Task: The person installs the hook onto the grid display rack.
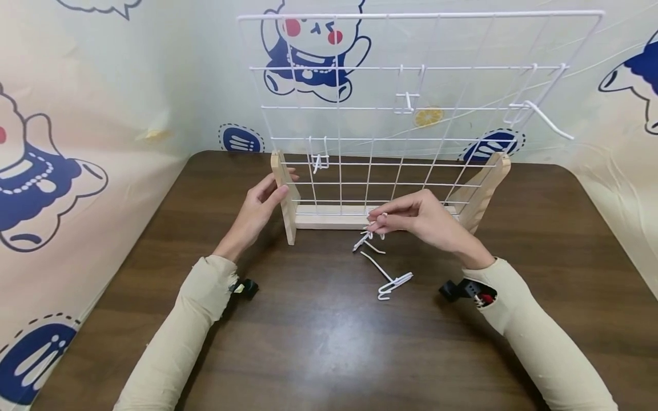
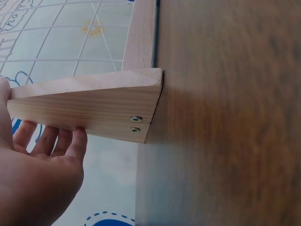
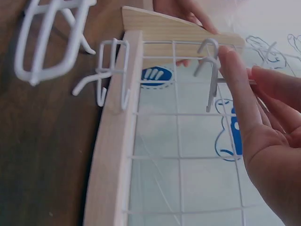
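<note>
Hook (image 1: 371,228), white bent wire, hangs pinched in your right hand (image 1: 418,220) just before the grid (image 1: 390,114) base, near the table (image 1: 329,342) far edge; a second hook (image 1: 388,279) lies nearer you. Your left hand (image 1: 257,211) steadies the frame's wooden foot (image 1: 285,200).

Left wrist view: relaxed straight fingers (image 2: 70,143) rest under the smooth, screwed foot (image 2: 94,106).

Right wrist view: fingertips (image 3: 235,80) clamp the hook (image 3: 209,70) at the thin wire grid (image 3: 178,141).

Bright, even light, soft shadows (wrist views blurred)
</note>
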`<control>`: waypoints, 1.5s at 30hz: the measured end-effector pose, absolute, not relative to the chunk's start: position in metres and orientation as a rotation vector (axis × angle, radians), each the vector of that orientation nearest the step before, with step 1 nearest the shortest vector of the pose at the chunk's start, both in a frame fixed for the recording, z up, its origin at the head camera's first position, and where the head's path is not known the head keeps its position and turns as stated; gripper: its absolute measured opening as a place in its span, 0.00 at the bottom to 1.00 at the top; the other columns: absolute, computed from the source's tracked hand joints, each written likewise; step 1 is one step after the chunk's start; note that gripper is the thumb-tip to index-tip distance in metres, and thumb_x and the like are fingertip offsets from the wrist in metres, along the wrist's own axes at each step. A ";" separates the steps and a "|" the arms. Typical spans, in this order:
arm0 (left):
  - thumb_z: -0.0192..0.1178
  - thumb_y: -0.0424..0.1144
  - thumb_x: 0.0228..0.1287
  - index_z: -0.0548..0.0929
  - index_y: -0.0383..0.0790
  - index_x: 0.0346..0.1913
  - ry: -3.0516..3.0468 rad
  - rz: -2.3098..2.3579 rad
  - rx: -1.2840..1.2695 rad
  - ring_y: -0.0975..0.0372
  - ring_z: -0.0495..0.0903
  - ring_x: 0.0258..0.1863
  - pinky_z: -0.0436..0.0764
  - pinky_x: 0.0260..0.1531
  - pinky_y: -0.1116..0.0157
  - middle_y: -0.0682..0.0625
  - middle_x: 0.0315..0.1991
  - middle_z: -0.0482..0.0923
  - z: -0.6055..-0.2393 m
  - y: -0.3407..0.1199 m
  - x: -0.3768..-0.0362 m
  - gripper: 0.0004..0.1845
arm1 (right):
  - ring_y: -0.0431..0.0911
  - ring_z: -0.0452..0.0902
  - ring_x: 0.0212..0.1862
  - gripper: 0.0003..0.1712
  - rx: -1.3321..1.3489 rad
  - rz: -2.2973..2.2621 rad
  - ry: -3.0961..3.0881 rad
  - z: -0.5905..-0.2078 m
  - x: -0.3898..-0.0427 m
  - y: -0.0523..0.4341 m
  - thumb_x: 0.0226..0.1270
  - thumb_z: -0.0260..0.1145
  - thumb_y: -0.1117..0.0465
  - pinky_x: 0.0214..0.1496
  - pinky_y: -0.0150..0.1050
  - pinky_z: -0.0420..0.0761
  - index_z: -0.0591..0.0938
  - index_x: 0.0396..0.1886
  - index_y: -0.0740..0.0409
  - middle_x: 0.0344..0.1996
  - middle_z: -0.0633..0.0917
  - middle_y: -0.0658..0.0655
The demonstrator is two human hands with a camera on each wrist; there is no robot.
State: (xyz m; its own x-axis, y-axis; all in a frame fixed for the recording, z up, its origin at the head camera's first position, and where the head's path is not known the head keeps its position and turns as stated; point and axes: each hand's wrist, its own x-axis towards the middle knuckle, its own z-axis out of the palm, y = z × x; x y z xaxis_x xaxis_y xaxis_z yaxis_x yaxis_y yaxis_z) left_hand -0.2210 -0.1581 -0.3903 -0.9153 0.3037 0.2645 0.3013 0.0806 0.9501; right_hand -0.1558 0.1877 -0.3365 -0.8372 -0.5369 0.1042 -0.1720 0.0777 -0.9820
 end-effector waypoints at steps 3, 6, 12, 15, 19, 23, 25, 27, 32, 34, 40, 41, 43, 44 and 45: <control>0.53 0.43 0.76 0.72 0.46 0.70 2.312 2.026 0.643 0.52 0.70 0.67 0.69 0.65 0.52 0.46 0.66 0.74 -0.390 -0.158 -0.221 0.22 | 0.54 0.88 0.41 0.13 -0.718 -1.843 2.121 -0.331 -0.156 0.192 0.69 0.64 0.73 0.43 0.46 0.85 0.83 0.51 0.74 0.41 0.88 0.68; 0.54 0.44 0.76 0.74 0.48 0.68 2.319 2.022 0.633 0.55 0.71 0.65 0.69 0.65 0.52 0.44 0.65 0.74 -0.390 -0.157 -0.221 0.21 | 0.54 0.88 0.38 0.13 -0.744 -1.876 2.171 -0.327 -0.156 0.195 0.68 0.64 0.73 0.40 0.45 0.85 0.84 0.50 0.74 0.39 0.88 0.70; 0.54 0.44 0.76 0.72 0.42 0.70 2.309 2.028 0.631 0.51 0.70 0.66 0.69 0.65 0.52 0.42 0.65 0.74 -0.391 -0.158 -0.223 0.24 | 0.49 0.84 0.29 0.09 -0.709 -1.845 2.362 -0.325 -0.155 0.197 0.66 0.68 0.69 0.33 0.35 0.84 0.88 0.45 0.66 0.35 0.88 0.67; 0.54 0.44 0.76 0.71 0.40 0.70 2.307 2.030 0.635 0.51 0.70 0.66 0.69 0.65 0.51 0.40 0.65 0.73 -0.392 -0.159 -0.223 0.25 | 0.51 0.80 0.29 0.08 -0.680 -1.811 2.468 -0.325 -0.155 0.196 0.65 0.70 0.66 0.31 0.34 0.80 0.89 0.42 0.62 0.34 0.88 0.63; 0.54 0.43 0.76 0.70 0.41 0.71 2.309 2.023 0.644 0.50 0.69 0.67 0.68 0.66 0.49 0.42 0.65 0.74 -0.391 -0.159 -0.223 0.24 | 0.49 0.80 0.28 0.06 -0.672 -1.807 2.536 -0.325 -0.155 0.195 0.64 0.71 0.65 0.29 0.33 0.79 0.90 0.40 0.61 0.33 0.88 0.63; 0.53 0.43 0.76 0.70 0.42 0.71 2.316 2.009 0.639 0.50 0.69 0.68 0.67 0.66 0.48 0.46 0.65 0.74 -0.388 -0.159 -0.222 0.24 | 0.47 0.77 0.23 0.05 -0.660 -1.866 2.501 -0.325 -0.154 0.194 0.63 0.72 0.66 0.24 0.33 0.77 0.89 0.37 0.64 0.25 0.86 0.61; 0.52 0.42 0.77 0.70 0.40 0.71 2.310 2.011 0.638 0.50 0.69 0.68 0.66 0.66 0.47 0.44 0.66 0.74 -0.385 -0.158 -0.220 0.24 | 0.46 0.75 0.21 0.05 -0.666 -1.923 2.432 -0.325 -0.153 0.193 0.63 0.71 0.68 0.23 0.33 0.76 0.88 0.36 0.66 0.21 0.83 0.60; 0.52 0.40 0.77 0.69 0.37 0.71 2.299 2.015 0.637 0.49 0.68 0.68 0.66 0.66 0.46 0.40 0.66 0.73 -0.382 -0.157 -0.218 0.24 | 0.46 0.75 0.21 0.06 -0.679 -1.994 2.333 -0.324 -0.153 0.194 0.64 0.70 0.69 0.23 0.34 0.77 0.86 0.38 0.69 0.21 0.82 0.62; 0.52 0.39 0.76 0.69 0.36 0.71 2.290 2.018 0.631 0.49 0.68 0.68 0.66 0.66 0.47 0.37 0.66 0.71 -0.380 -0.155 -0.217 0.24 | 0.49 0.86 0.33 0.12 -0.670 -2.134 2.054 -0.321 -0.153 0.197 0.69 0.65 0.70 0.41 0.39 0.85 0.83 0.47 0.77 0.37 0.87 0.69; 0.52 0.41 0.76 0.70 0.39 0.70 2.294 2.020 0.632 0.50 0.69 0.67 0.67 0.66 0.49 0.39 0.66 0.72 -0.383 -0.156 -0.219 0.23 | 0.52 0.87 0.42 0.16 -0.645 -2.136 1.995 -0.318 -0.152 0.198 0.72 0.62 0.67 0.49 0.42 0.84 0.81 0.51 0.78 0.44 0.87 0.68; 0.54 0.45 0.76 0.74 0.48 0.68 2.311 2.029 0.640 0.56 0.71 0.66 0.69 0.65 0.53 0.43 0.64 0.75 -0.391 -0.159 -0.223 0.21 | 0.55 0.84 0.53 0.23 -0.617 -2.122 1.940 -0.313 -0.150 0.199 0.78 0.57 0.59 0.58 0.44 0.78 0.78 0.58 0.77 0.53 0.84 0.68; 0.54 0.45 0.76 0.74 0.48 0.68 2.314 2.029 0.641 0.56 0.71 0.65 0.69 0.65 0.53 0.44 0.64 0.75 -0.391 -0.159 -0.223 0.21 | 0.56 0.84 0.53 0.23 -0.626 -2.126 1.933 -0.313 -0.150 0.198 0.78 0.57 0.59 0.58 0.44 0.78 0.78 0.57 0.77 0.53 0.84 0.68; 0.54 0.45 0.76 0.74 0.48 0.68 2.320 2.023 0.643 0.56 0.72 0.65 0.70 0.64 0.53 0.44 0.64 0.75 -0.391 -0.159 -0.222 0.21 | 0.56 0.84 0.53 0.21 -0.650 -2.138 1.922 -0.313 -0.149 0.198 0.78 0.56 0.61 0.58 0.44 0.78 0.79 0.56 0.77 0.52 0.84 0.69; 0.54 0.45 0.76 0.74 0.48 0.68 2.321 2.020 0.644 0.56 0.72 0.65 0.70 0.64 0.52 0.44 0.64 0.75 -0.391 -0.159 -0.222 0.21 | 0.56 0.84 0.53 0.20 -0.665 -2.145 1.919 -0.313 -0.149 0.198 0.78 0.56 0.62 0.58 0.45 0.78 0.79 0.55 0.77 0.52 0.84 0.69; 0.54 0.45 0.76 0.74 0.48 0.68 2.321 2.018 0.645 0.56 0.72 0.65 0.69 0.64 0.52 0.44 0.64 0.75 -0.391 -0.159 -0.222 0.21 | 0.57 0.83 0.53 0.19 -0.681 -2.156 1.913 -0.313 -0.149 0.198 0.78 0.55 0.63 0.58 0.45 0.78 0.80 0.53 0.77 0.52 0.84 0.69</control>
State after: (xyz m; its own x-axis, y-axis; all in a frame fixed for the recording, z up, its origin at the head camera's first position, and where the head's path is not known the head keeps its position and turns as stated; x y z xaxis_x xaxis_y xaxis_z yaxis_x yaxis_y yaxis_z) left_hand -0.2222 -0.1590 -0.3911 -0.9158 0.3024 0.2643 0.3038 0.0912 0.9484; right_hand -0.1489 0.1982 -0.3130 -0.8790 -0.4248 0.2165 -0.1645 -0.1560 -0.9740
